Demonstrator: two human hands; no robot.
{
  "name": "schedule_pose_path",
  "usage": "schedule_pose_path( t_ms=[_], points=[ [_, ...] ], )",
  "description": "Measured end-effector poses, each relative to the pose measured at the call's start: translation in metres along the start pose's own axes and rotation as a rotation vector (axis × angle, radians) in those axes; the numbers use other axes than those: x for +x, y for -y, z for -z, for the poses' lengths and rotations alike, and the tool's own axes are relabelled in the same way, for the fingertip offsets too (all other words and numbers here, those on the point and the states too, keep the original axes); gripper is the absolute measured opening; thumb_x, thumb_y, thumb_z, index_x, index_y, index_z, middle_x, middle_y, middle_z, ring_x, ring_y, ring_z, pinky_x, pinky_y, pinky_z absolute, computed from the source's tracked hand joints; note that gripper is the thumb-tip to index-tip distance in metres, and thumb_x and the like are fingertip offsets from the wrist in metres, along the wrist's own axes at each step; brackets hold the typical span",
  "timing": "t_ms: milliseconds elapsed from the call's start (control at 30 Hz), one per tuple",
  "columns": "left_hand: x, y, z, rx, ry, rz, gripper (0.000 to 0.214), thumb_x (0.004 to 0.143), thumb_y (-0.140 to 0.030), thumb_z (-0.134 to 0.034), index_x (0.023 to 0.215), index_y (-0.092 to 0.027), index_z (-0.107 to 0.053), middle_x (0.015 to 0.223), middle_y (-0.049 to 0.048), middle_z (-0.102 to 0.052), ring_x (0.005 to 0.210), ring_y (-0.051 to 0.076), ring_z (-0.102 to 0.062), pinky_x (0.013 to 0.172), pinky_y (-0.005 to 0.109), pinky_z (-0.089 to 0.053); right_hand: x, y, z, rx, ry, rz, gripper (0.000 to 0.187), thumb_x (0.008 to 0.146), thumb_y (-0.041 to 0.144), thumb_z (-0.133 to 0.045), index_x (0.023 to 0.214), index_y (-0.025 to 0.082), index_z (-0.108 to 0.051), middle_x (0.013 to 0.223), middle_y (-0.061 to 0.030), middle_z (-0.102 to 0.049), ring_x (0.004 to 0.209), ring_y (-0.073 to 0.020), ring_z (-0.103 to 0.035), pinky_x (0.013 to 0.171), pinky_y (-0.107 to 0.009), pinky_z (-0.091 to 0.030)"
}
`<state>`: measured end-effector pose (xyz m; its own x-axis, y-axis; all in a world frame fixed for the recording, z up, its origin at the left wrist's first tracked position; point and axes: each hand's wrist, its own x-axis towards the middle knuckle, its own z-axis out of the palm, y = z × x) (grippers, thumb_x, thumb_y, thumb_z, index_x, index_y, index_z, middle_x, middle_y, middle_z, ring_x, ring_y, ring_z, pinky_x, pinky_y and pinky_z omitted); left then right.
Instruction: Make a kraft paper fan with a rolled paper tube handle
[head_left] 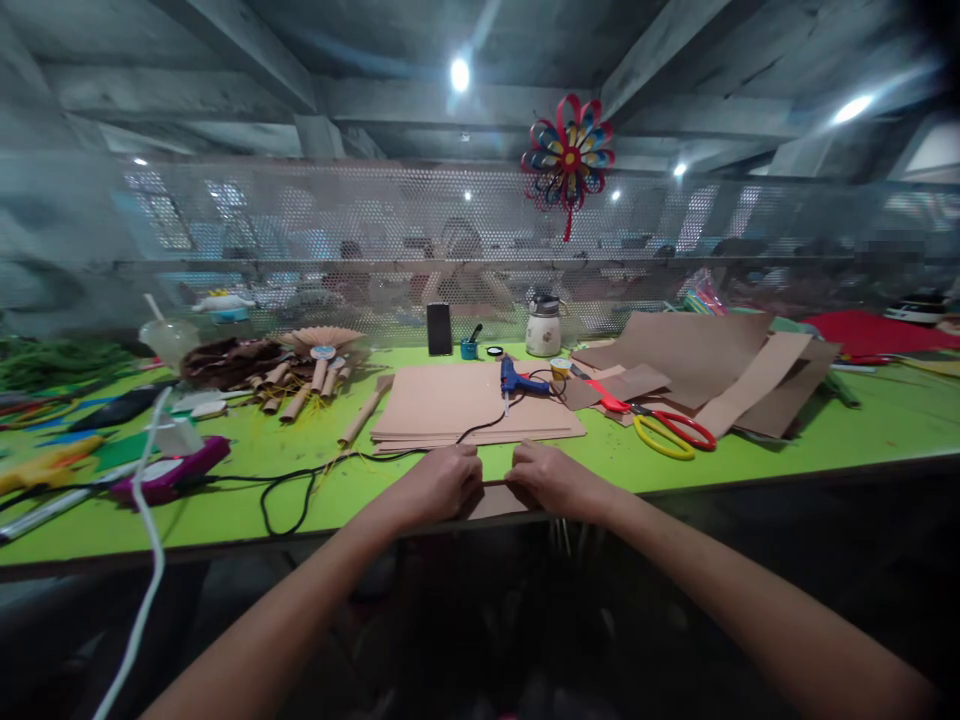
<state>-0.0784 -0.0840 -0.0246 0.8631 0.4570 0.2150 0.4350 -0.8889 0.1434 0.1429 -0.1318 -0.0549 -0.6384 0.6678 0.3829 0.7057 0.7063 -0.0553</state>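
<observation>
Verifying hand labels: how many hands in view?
2. The left hand and right hand are at the near edge of the green table, gripping a piece of brown paper from either side. Any beyond the mesh are too blurred to tell.

Craft workshop, glue gun (514, 379), scissors (643, 411), brown sheets (439, 398)

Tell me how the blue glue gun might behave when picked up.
The blue glue gun is probably light and rigid, given its small plastic-looking body. Its trailing black cord may tug. The stacked brown sheets beneath could slip slightly.
</observation>
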Motion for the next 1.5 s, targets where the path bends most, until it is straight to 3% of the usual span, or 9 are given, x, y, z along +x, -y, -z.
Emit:
schedule_pose_path(
  t_ms=[267, 600, 800, 1067, 1167, 1300, 1500],
  points=[
    [-0.006, -0.001, -0.002, 0.049, 0.021, 0.004, 0.015, 0.082, -0.014, -0.048, 0.077, -0.017, -0.062, 0.082, 0.0052, -0.056, 0.078, 0.015, -0.054, 0.072, 0.025, -0.041, -0.005, 0.0, 0.005, 0.034, 0.014, -0.016, 0.018, 0.078, 0.003, -0.056, 0.089, 0.015, -0.064, 0.089, -0.007, -0.055, 0.087, -0.0181, -0.047, 0.071, -0.026, -0.036],
    [-0.016, -0.008, 0.001, 0.149, 0.054, 0.057, 0.009, 0.078, -0.009, -0.05, 0.076, -0.017, -0.056, 0.081, 0.0037, -0.051, 0.067, 0.014, -0.047, 0.058, 0.025, -0.033, -0.01, 0.007, 0.01, -0.076, 0.071, -0.037, 0.017, 0.077, 0.001, -0.056, 0.085, 0.015, -0.061, 0.09, -0.0066, -0.052, 0.089, -0.0189, -0.044, 0.07, -0.027, -0.035],
    [-0.018, -0.011, -0.003, 0.307, 0.006, 0.043, 0.009, 0.081, -0.011, -0.05, 0.077, -0.017, -0.054, 0.081, 0.0036, -0.051, 0.069, 0.016, -0.046, 0.058, 0.027, -0.031, -0.006, 0.013, 0.016, -0.258, 0.102, 0.094, 0.011, 0.086, 0.007, -0.052, 0.08, 0.013, -0.061, 0.083, -0.0071, -0.054, 0.084, -0.02, -0.043, 0.067, -0.029, -0.033],
    [-0.016, -0.009, -0.006, 0.341, -0.012, -0.008, 0.007, 0.082, -0.012, -0.054, 0.083, -0.019, -0.056, 0.083, 0.0033, -0.052, 0.077, 0.018, -0.048, 0.06, 0.027, -0.033, -0.001, 0.017, 0.017, -0.387, 0.139, 0.192, 0.016, 0.09, 0.013, -0.048, 0.082, 0.011, -0.062, 0.082, -0.0092, -0.055, 0.082, -0.0215, -0.043, 0.065, -0.031, -0.034],
    [-0.012, -0.007, -0.01, 0.375, -0.018, -0.009, 0.009, 0.084, -0.013, -0.053, 0.077, -0.017, -0.056, 0.083, 0.0042, -0.052, 0.077, 0.018, -0.049, 0.062, 0.028, -0.035, -0.004, 0.014, 0.015, -0.332, 0.134, 0.124, 0.012, 0.089, 0.011, -0.05, 0.084, 0.012, -0.062, 0.084, -0.0091, -0.055, 0.084, -0.0209, -0.044, 0.065, -0.031, -0.034],
    [-0.009, -0.005, -0.015, 0.384, -0.064, -0.038, 0.007, 0.085, -0.014, -0.053, 0.079, -0.017, -0.055, 0.084, 0.005, -0.053, 0.077, 0.018, -0.049, 0.063, 0.029, -0.038, -0.007, 0.009, 0.011, -0.186, 0.084, -0.066, 0.012, 0.087, 0.012, -0.053, 0.083, 0.015, -0.063, 0.085, -0.0069, -0.056, 0.085, -0.0186, -0.047, 0.065, -0.028, -0.034],
    [-0.006, -0.008, -0.012, 0.386, -0.046, -0.062, 0.007, 0.086, -0.013, -0.051, 0.081, -0.015, -0.055, 0.083, 0.0059, -0.053, 0.077, 0.018, -0.05, 0.064, 0.029, -0.039, 0.003, 0.014, 0.006, -0.086, 0.034, -0.313, 0.014, 0.086, 0.027, -0.061, 0.087, 0.014, -0.066, 0.087, -0.0077, -0.058, 0.086, -0.0181, -0.051, 0.07, -0.027, -0.037]
  ],
)
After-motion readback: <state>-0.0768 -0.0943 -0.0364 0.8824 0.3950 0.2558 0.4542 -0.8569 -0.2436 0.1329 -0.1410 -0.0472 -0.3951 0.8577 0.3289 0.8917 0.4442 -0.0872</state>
